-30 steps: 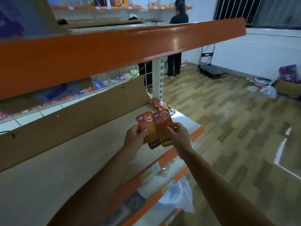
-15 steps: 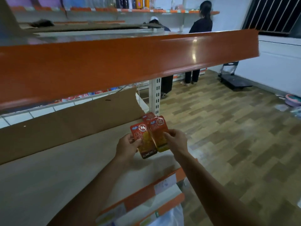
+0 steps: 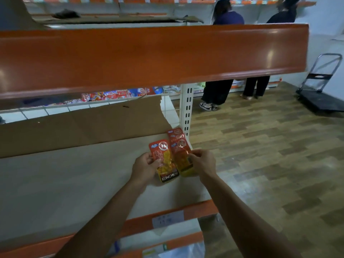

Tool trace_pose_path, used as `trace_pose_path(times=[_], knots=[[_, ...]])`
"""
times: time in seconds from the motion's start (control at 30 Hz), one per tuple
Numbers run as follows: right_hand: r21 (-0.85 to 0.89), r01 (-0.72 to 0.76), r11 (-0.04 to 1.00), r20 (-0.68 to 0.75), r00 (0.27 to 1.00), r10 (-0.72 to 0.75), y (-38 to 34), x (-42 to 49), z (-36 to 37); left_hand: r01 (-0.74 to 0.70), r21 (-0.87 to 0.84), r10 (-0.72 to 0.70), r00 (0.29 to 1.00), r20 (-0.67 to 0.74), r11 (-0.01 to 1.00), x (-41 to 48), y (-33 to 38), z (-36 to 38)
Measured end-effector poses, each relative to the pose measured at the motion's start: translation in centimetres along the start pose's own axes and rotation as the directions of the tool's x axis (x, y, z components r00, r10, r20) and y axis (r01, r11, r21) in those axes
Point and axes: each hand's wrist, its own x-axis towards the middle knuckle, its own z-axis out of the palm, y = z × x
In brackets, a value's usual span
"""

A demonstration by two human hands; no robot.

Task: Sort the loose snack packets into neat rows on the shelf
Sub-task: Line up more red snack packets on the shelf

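Observation:
Two red and yellow snack packets are held low over the right end of the pale shelf board (image 3: 74,174). My left hand (image 3: 144,168) grips the left packet (image 3: 164,161), which reads KONCHEW at its bottom. My right hand (image 3: 203,162) pinches the right packet (image 3: 183,159) by its lower right side. The two packets sit side by side and overlap slightly. Behind them a small stack of the same red packets (image 3: 176,134) lies on the shelf by the white slotted upright (image 3: 187,107).
An orange shelf edge (image 3: 149,56) hangs overhead, close above. Brown cardboard (image 3: 83,125) lines the back of the shelf. Two persons (image 3: 223,53) stand at far shelves across a wooden floor (image 3: 270,155). A folding trolley (image 3: 320,86) is parked at the right.
Both hands have lowered the two packets toward the shelf board, closer to the stack at the back right. The view has tilted and shifted, bringing a second person into sight.

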Motion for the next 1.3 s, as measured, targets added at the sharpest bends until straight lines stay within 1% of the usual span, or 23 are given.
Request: trace_pose_path(times=[0.17, 0.4, 0.53, 0.73, 0.97, 1.17, 1.23, 1.3], knots=[[0.009, 0.021, 1.000, 0.023, 0.999, -0.022, 0.1, 0.7, -0.3, 0.016, -0.013, -0.016, 1.000, -0.017, 1.000, -0.5, -0.1, 0.7], [-0.173, 0.051, 0.984, 0.027, 0.999, -0.047, 0.3, 1.3, -0.5, 0.018, -0.011, -0.018, 1.000, -0.010, 1.000, -0.8, 0.1, 1.8], [-0.275, 0.093, 0.957, 0.049, 0.995, -0.083, 0.2, 0.9, -0.5, 0.022, 0.005, -0.022, 1.000, 0.004, 1.000, -0.9, 0.3, 2.3], [-0.314, 0.091, 0.945, 0.055, 0.995, -0.078, 0.6, 1.5, -1.0, 0.051, 0.009, -0.051, 0.998, 0.048, 0.999, -1.1, 0.5, 2.8], [-0.305, 0.102, 0.947, 0.091, 0.993, -0.077, 0.4, 1.5, -1.0, 0.062, 0.037, -0.064, 0.995, 0.082, 0.997, -0.9, 0.9, 3.2], [-0.289, 0.122, 0.950, 0.112, 0.989, -0.093, 0.2, 1.5, -1.4, 0.033, 0.110, -0.046, 0.992, 0.115, 0.993, -0.8, 1.1, 3.7], [-0.293, 0.128, 0.947, 0.113, 0.989, -0.098, 0.3, 1.4, -1.5, 0.025, 0.159, -0.041, 0.995, 0.095, 0.987, -0.8, 1.1, 4.1], [-0.311, 0.140, 0.940, 0.120, 0.987, -0.107, 0.3, 1.3, -1.6, -0.007, 0.258, -0.006, 0.999, 0.053, 0.966, -0.8, 1.2, 4.4]])
